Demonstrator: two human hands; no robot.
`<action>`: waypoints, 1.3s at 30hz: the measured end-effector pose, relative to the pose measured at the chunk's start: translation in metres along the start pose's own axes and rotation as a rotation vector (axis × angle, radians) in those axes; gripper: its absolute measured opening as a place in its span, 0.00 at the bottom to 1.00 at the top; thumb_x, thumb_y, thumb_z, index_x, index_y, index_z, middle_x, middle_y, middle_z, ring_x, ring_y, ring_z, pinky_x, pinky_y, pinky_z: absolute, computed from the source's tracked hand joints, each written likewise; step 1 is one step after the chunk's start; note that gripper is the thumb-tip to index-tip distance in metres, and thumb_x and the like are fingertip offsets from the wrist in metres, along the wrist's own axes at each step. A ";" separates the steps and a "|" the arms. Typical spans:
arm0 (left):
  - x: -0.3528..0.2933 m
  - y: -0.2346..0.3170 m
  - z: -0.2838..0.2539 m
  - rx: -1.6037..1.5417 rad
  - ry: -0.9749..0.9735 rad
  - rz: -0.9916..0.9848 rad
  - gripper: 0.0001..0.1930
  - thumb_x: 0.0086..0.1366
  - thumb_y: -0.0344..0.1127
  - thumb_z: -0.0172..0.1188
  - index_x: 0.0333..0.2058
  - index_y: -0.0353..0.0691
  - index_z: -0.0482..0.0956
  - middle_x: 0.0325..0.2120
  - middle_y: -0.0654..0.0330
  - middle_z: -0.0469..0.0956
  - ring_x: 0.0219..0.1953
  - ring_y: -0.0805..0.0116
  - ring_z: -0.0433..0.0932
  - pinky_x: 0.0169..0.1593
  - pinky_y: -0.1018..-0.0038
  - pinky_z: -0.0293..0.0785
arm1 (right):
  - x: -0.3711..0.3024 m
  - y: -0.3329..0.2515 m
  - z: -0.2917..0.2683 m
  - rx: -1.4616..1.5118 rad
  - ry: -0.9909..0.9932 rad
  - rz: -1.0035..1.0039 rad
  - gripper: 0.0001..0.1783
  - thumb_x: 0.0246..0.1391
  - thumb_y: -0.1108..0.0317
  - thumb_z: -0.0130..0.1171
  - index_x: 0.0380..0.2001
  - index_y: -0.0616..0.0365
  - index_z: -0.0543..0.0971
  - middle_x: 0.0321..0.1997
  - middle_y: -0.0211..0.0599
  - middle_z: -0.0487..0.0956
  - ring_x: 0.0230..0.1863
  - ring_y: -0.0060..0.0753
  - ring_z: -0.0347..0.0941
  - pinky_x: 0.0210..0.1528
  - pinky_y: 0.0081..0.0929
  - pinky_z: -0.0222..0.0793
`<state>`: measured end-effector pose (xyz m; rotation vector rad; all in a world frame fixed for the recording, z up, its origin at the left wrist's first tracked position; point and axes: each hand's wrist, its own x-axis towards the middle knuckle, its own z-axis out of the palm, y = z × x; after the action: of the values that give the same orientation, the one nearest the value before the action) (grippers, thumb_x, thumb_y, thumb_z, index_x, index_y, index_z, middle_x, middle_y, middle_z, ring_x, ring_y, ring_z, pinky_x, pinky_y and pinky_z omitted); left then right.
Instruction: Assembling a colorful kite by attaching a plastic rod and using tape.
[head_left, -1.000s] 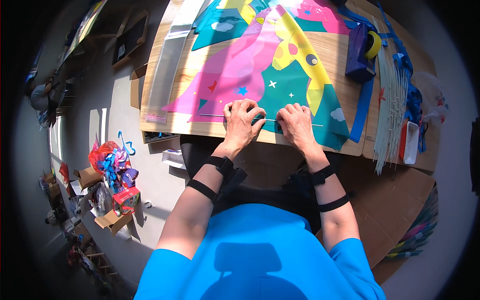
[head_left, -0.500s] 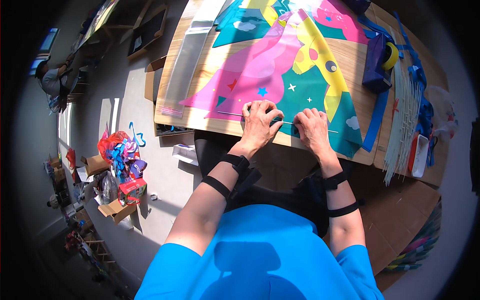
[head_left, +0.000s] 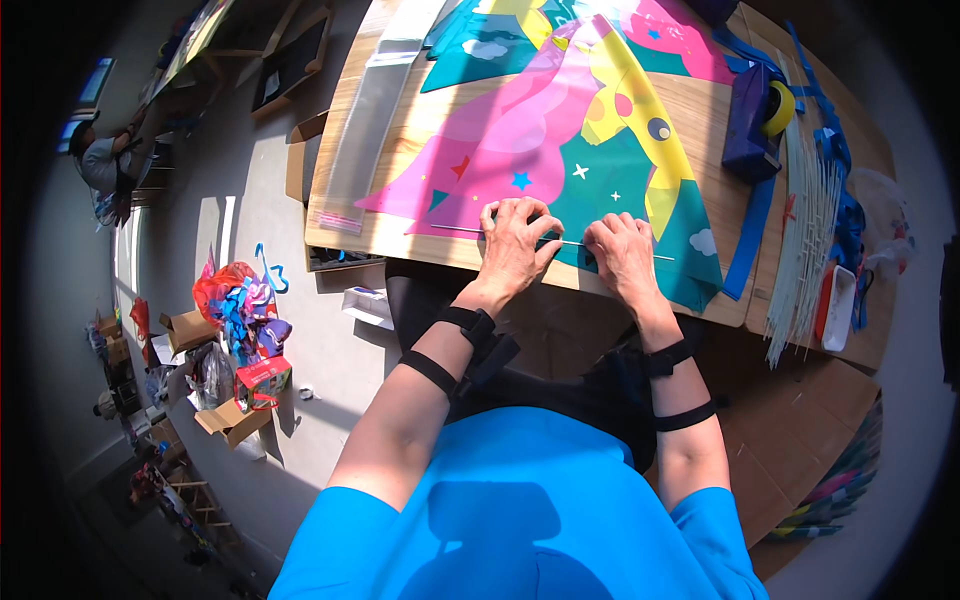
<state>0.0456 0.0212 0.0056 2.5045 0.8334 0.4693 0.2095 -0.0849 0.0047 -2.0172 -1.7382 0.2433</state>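
A brightly printed triangular sheet (head_left: 535, 140) in pink, teal and yellow, like a kite sail, lies on the wooden table (head_left: 400, 135) in front of me. Across its near part runs a thin straight rod (head_left: 455, 229), showing between my hands and beyond both of them. My left hand (head_left: 517, 240) is closed on the rod left of the middle, fingers bent and thumb pressed in. To the right, my right hand (head_left: 621, 255) pinches the rod near the sheet's lower edge. The fingertips are partly hidden under both hands.
A blue tape dispenser (head_left: 750, 130) stands on the right. Beside it lie a bundle of pale thin sticks (head_left: 800, 240), blue ribbon (head_left: 752, 240) and a white tray (head_left: 840, 310). Clear plastic sleeves (head_left: 370, 130) lie left. More printed sheets (head_left: 490, 55) lie behind. A person (head_left: 105, 165) is far left.
The view has shifted very slightly. Both hands stay closed at the same places along the rod, and the sheet looks unmoved.
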 end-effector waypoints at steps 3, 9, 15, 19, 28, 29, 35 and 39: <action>0.000 0.001 0.000 0.000 0.000 0.002 0.13 0.48 0.39 0.69 0.34 0.53 0.79 0.40 0.67 0.71 0.50 0.63 0.67 0.57 0.58 0.53 | -0.001 0.002 0.001 0.000 -0.005 0.004 0.04 0.47 0.72 0.59 0.28 0.49 0.76 0.30 0.31 0.73 0.40 0.37 0.69 0.47 0.40 0.58; 0.001 0.001 -0.005 -0.021 -0.031 -0.017 0.17 0.46 0.40 0.70 0.37 0.51 0.78 0.40 0.66 0.71 0.50 0.64 0.67 0.57 0.60 0.52 | 0.000 -0.001 -0.001 -0.006 -0.005 0.013 0.05 0.46 0.72 0.59 0.27 0.49 0.76 0.30 0.30 0.73 0.40 0.37 0.69 0.48 0.40 0.58; 0.001 -0.001 -0.007 -0.036 -0.069 -0.007 0.18 0.46 0.39 0.70 0.38 0.52 0.78 0.41 0.66 0.71 0.51 0.63 0.66 0.58 0.59 0.51 | -0.001 0.000 0.000 0.010 0.002 0.004 0.07 0.43 0.73 0.60 0.27 0.49 0.76 0.30 0.30 0.73 0.40 0.36 0.69 0.47 0.39 0.58; 0.002 0.001 -0.004 -0.029 -0.047 0.001 0.14 0.48 0.39 0.69 0.35 0.52 0.79 0.41 0.66 0.71 0.51 0.64 0.66 0.58 0.59 0.51 | -0.002 0.002 0.001 0.011 0.017 0.003 0.08 0.42 0.74 0.61 0.27 0.49 0.75 0.30 0.30 0.73 0.40 0.36 0.69 0.47 0.39 0.58; 0.001 -0.001 -0.006 -0.036 -0.054 -0.012 0.19 0.47 0.37 0.68 0.41 0.51 0.77 0.41 0.66 0.72 0.51 0.63 0.67 0.58 0.59 0.51 | -0.001 0.001 0.001 -0.003 0.015 0.008 0.07 0.43 0.74 0.61 0.28 0.50 0.76 0.31 0.31 0.73 0.40 0.37 0.69 0.47 0.40 0.57; 0.001 -0.002 -0.007 -0.041 -0.066 -0.015 0.20 0.47 0.37 0.68 0.41 0.51 0.77 0.42 0.66 0.71 0.51 0.63 0.67 0.58 0.59 0.51 | -0.001 0.000 0.001 0.000 0.013 0.012 0.07 0.43 0.74 0.61 0.28 0.50 0.76 0.31 0.31 0.73 0.40 0.37 0.69 0.47 0.40 0.57; 0.002 -0.002 -0.008 -0.036 -0.096 -0.025 0.21 0.47 0.36 0.67 0.43 0.50 0.76 0.42 0.65 0.71 0.51 0.63 0.66 0.59 0.60 0.50 | -0.001 0.000 0.004 0.005 0.014 0.041 0.06 0.44 0.73 0.60 0.28 0.50 0.77 0.31 0.31 0.74 0.40 0.38 0.70 0.47 0.41 0.58; 0.002 -0.003 -0.008 -0.051 -0.107 -0.023 0.20 0.48 0.34 0.64 0.43 0.50 0.76 0.42 0.65 0.71 0.52 0.63 0.66 0.59 0.60 0.49 | -0.001 0.001 0.004 0.011 0.011 0.046 0.06 0.44 0.73 0.60 0.28 0.50 0.77 0.31 0.31 0.74 0.40 0.38 0.70 0.47 0.41 0.58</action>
<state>0.0417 0.0272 0.0114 2.4467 0.7980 0.3411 0.2082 -0.0849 0.0007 -2.0487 -1.6814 0.2551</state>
